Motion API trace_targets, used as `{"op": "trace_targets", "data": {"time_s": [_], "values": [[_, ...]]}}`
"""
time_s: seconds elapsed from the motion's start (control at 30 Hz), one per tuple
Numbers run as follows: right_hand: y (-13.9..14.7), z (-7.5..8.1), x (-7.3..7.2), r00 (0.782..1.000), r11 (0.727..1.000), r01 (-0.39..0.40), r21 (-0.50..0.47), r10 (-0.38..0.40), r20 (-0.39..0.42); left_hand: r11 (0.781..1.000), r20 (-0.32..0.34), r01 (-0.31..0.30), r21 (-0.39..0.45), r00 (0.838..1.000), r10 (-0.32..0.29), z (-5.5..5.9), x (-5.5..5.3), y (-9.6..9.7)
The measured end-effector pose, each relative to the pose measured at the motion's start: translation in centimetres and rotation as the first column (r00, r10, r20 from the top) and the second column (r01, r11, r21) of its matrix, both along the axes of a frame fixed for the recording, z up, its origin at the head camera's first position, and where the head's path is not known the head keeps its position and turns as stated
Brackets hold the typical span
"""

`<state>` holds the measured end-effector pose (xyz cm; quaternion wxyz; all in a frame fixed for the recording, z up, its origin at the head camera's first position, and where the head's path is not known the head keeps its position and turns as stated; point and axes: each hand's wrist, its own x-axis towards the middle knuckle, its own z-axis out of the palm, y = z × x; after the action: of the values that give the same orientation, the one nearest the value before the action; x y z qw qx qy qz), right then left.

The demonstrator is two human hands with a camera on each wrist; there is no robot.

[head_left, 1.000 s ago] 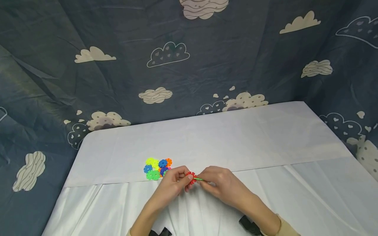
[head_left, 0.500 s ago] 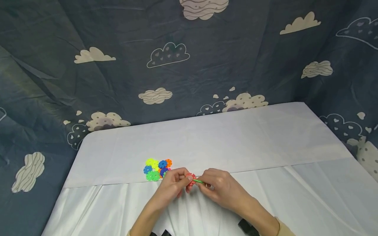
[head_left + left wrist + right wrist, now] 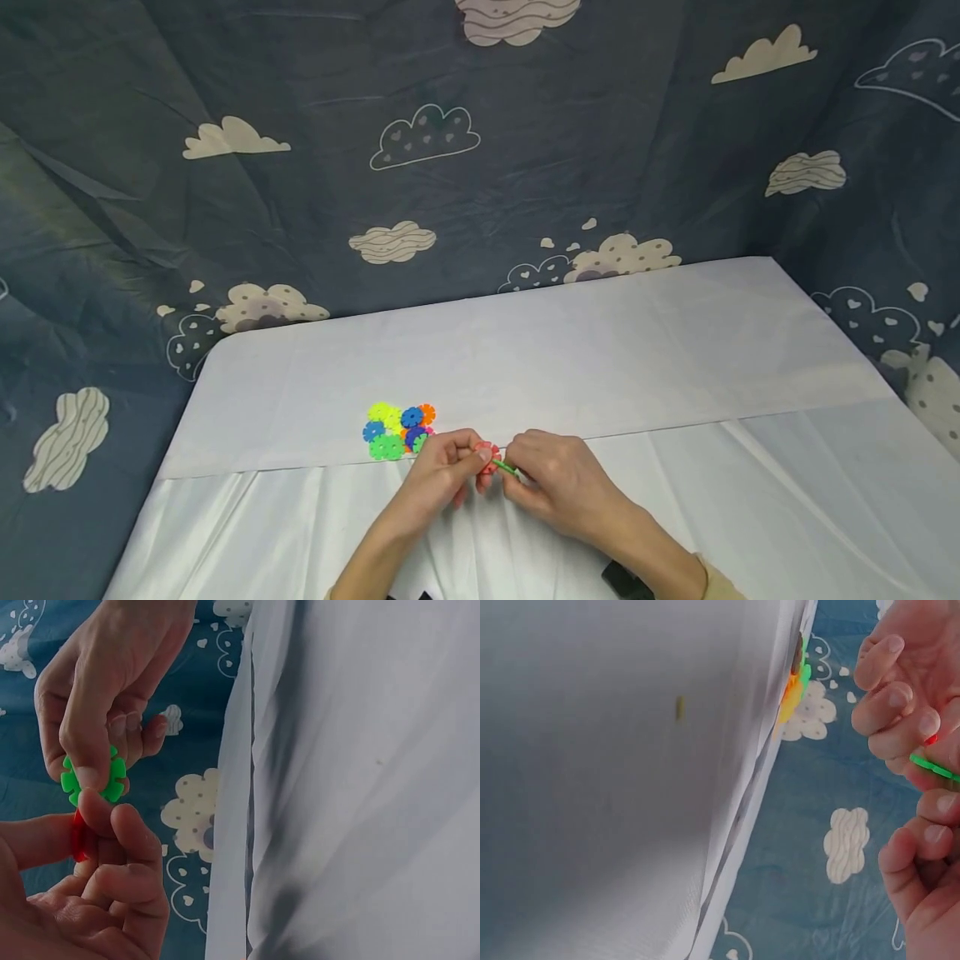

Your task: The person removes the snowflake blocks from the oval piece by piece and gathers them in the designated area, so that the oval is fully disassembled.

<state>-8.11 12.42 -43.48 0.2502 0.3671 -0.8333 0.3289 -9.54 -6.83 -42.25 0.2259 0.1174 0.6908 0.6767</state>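
In the head view my left hand [image 3: 441, 471] pinches a red notched snowflake disc [image 3: 487, 450] between thumb and fingers. My right hand [image 3: 558, 471] pinches a green notched disc [image 3: 507, 468], seen nearly edge-on, against the red one. The left wrist view shows the green disc [image 3: 116, 776] face-on under the right thumb, while the red disc [image 3: 77, 838] stands edge-on in the left fingers. Both discs meet at the fingertips; how deep their notches engage is hidden. In the right wrist view, fingers mostly cover the green disc [image 3: 931, 766].
Just beyond the left hand lies a loose pile of notched discs, with green [image 3: 386, 447], yellow [image 3: 382, 412], blue [image 3: 412, 417] and orange [image 3: 427, 413] ones. A white cloth [image 3: 637, 358] covers the table. Behind hangs a dark blue curtain [image 3: 315, 192] with clouds.
The green disc has tilted, its right end dropping from almost level to slanting down. My right fingers have shifted slightly with it, while the left hand keeps its hold on the red disc.
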Motion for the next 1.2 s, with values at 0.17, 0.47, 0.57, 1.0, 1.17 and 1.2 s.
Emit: {"op": "trace_targets", "data": {"time_s": [0.17, 0.47, 0.57, 1.0, 1.17, 1.2], "values": [[-0.2, 0.0, 0.1, 0.999, 0.999, 0.013, -0.034, -0.014, -0.034, 0.999, 0.044, -0.024, 0.029, 0.999, 0.023, 0.1, 0.2, 0.1], [-0.4, -0.1, 0.0, 1.0, 0.998, 0.013, -0.063, -0.013, -0.01, 0.992, 0.081, -0.125, -0.001, 0.989, 0.125, 0.1, 0.4, -0.1], [-0.2, 0.0, 0.0, 0.999, 0.998, 0.001, -0.07, 0.002, 0.034, 0.987, 0.068, -0.159, -0.036, 0.985, 0.161, 0.3, -0.1, -1.0], [0.6, 0.2, -0.1, 0.908, 0.999, 0.034, -0.002, -0.03, 0.419, 0.919, -0.183, -0.301, -0.256, 0.948, 0.26, 0.7, -1.3, -3.6], [1.3, 0.5, -0.5, 0.892, 0.998, 0.049, -0.031, -0.03, 0.45, 0.851, -0.331, -0.367, -0.375, 0.911, 0.247, 0.6, -1.6, -3.9], [1.4, 0.6, -0.6, 0.895, 0.998, 0.057, -0.037, -0.034, 0.446, 0.842, -0.346, -0.376, -0.387, 0.905, 0.245, 0.6, -1.6, -4.0]]}}
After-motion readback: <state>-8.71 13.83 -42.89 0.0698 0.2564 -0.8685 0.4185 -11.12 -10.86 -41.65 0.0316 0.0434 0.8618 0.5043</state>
